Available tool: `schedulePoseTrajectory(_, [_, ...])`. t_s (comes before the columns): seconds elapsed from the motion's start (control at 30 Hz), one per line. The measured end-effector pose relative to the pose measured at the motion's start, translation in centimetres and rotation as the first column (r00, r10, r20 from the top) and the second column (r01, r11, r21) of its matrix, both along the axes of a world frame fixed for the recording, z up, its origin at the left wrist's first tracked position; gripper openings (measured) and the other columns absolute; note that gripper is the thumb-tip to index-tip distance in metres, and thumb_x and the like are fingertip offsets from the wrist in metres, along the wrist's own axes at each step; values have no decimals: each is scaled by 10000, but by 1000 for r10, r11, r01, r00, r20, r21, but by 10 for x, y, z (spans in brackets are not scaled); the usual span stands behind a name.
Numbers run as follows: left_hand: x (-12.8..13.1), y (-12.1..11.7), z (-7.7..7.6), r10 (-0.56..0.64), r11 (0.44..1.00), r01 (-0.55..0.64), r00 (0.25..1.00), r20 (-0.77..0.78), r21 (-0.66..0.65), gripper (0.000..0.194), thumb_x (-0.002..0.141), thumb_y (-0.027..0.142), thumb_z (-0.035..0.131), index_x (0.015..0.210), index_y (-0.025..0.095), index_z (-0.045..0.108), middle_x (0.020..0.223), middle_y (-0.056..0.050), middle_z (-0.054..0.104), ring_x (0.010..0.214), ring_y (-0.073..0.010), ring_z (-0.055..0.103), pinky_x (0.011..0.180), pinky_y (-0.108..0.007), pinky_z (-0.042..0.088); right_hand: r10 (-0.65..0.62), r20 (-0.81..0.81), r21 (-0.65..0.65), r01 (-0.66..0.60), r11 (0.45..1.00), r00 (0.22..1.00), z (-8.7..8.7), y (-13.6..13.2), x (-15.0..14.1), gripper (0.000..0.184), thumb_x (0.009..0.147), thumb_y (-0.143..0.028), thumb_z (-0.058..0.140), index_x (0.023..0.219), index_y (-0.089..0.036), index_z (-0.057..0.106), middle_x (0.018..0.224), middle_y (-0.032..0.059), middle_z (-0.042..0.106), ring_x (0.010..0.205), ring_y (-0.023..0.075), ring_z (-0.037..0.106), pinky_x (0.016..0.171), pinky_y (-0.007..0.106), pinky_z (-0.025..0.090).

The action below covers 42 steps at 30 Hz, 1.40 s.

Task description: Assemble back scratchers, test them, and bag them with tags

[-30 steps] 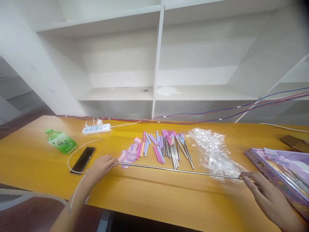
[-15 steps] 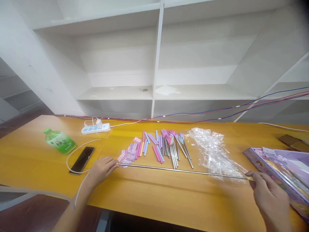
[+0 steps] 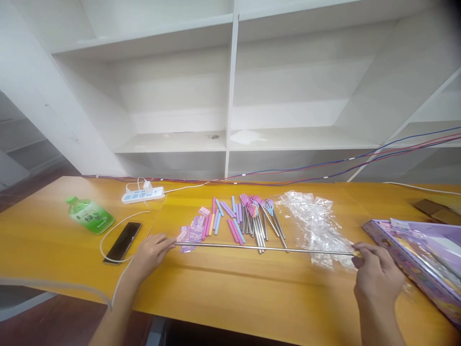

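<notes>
White shelving (image 3: 173, 96) stands behind the yellow wooden table (image 3: 230, 288), with blue and red cables (image 3: 298, 177) running between them. On the table's right sits an open purple box (image 3: 418, 259) with wrapped pieces in it, and beside it a heap of clear plastic bags (image 3: 317, 226). Over on the left I see a green-labelled bottle (image 3: 90, 215) lying on its side, a white power strip (image 3: 143, 194), and a dark phone (image 3: 123, 242) with a white cable (image 3: 104, 242) across its lower end. In the middle are metal rods with pink and blue hand-shaped ends (image 3: 261, 216), then coloured tubes (image 3: 230, 218) and small printed cards (image 3: 192, 231).

The long thin metal rod (image 3: 262, 248) stretches between both hands in front of these, its right part passing over the lower edge of the bags. The left hand (image 3: 153, 252) has its thumb and fingertips closed on one end, just beside the cards. The right hand (image 3: 378, 274) pinches the other end between thumb and curled fingers, near the box; a bit of yellow shows at its fingertips.
</notes>
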State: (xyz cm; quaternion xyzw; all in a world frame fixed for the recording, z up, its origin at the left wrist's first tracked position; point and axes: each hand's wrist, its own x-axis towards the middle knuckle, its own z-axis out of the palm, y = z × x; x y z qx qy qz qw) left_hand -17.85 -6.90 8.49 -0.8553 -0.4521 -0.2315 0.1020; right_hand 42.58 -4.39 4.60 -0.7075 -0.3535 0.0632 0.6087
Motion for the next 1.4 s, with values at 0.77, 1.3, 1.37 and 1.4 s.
schedulePoseTrajectory(0.77, [144, -29, -42, -41, 896, 75, 996, 85, -438, 214, 1083, 319, 507, 979, 218, 665, 885, -37, 700, 824, -191, 676, 727, -293, 472, 933, 130, -386, -850, 360, 336, -16, -60, -201, 220, 1091, -398, 475, 1088, -272, 655, 1062, 64, 645, 1001, 241, 652, 909, 398, 554])
schedulePoseTrajectory(1.3, [173, -36, -51, -109, 912, 80, 993, -49, -402, 136, 1054, 343, 573, 981, 233, 608, 872, -34, 667, 795, -201, 643, 680, -304, 442, 793, 462, -452, -665, 595, 396, -26, -53, -200, 449, 1110, -369, 402, 707, -237, 549, 700, 20, 582, 636, 182, 567, 609, 310, 390])
schedulePoseTrajectory(1.37, [175, -33, -49, -110, 923, 76, 991, -72, -377, 112, 1052, 329, 579, 991, 240, 610, 848, -26, 658, 773, -197, 630, 660, -306, 420, 756, 520, -437, -637, 635, 397, -26, -50, -200, 476, 1110, -364, 387, 679, -233, 539, 658, 19, 573, 589, 173, 544, 594, 311, 356])
schedulePoseTrajectory(1.4, [176, -31, -48, -113, 928, 76, 990, -83, -364, 99, 1055, 321, 574, 1005, 244, 613, 844, -23, 654, 767, -196, 623, 655, -307, 410, 741, 540, -431, -626, 650, 398, -26, -48, -201, 486, 1110, -363, 381, 669, -232, 538, 642, 18, 571, 572, 169, 535, 590, 312, 344])
